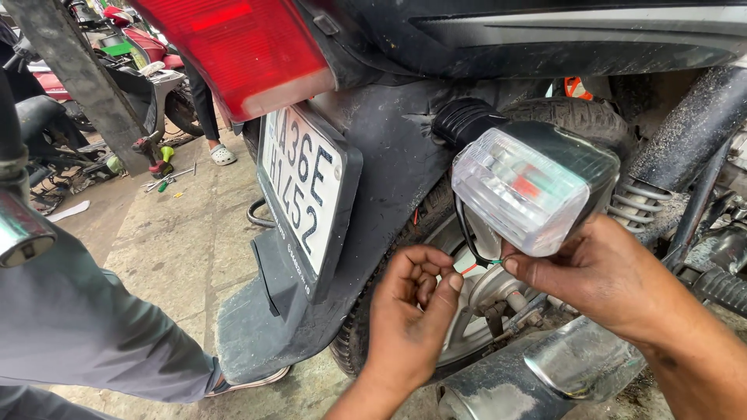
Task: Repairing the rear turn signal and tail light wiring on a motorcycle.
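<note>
Below the clear indicator lamp point(533, 187), both hands, left point(408, 311) curled and right point(599, 276), pinch thin wires point(467, 237).

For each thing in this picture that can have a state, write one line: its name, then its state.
turn signal lamp: unlit, lens whole
thin wires: hanging loose below the lamp, pinched by right hand
left hand: curled, fingers bent, beside the wires
tail light: unlit
number plate: mounted, tilted
rear mudguard: dusty
</note>
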